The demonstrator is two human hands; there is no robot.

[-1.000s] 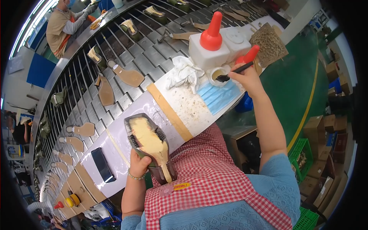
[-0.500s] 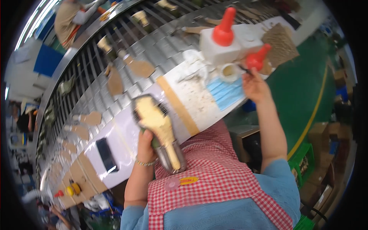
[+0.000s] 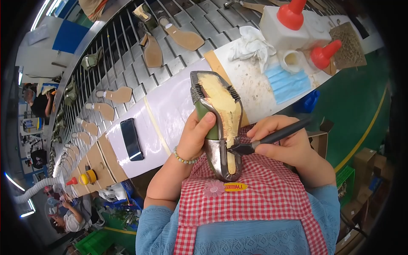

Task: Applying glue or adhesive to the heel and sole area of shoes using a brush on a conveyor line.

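My left hand point(image 3: 194, 137) is closed around the side of a green and silver shoe upper point(image 3: 213, 154), held sole side up in front of my apron. Its underside is pale yellow and bare of an outsole, with dark edges folded in. My right hand point(image 3: 285, 142) pinches a black-handled brush point(image 3: 282, 131). The brush's dark flat tip meets the inner edge of the shoe's heel part. Beyond the hands, a small white pot point(image 3: 293, 60) with yellowish contents stands beside a blue face mask point(image 3: 287, 84) lying on the bench.
White containers with red cone nozzles point(image 3: 290, 15) stand at the far right near a crumpled white cloth point(image 3: 253, 44). Tan soles point(image 3: 182, 37) lie on the slatted metal conveyor point(image 3: 140, 78). A phone point(image 3: 131, 139) and a yellow tape roll point(image 3: 88, 177) are on the left of the bench.
My right hand has come from beside the pot to the shoe, bringing the brush to its heel part. The view has shifted, and the shoe is still in my left hand.
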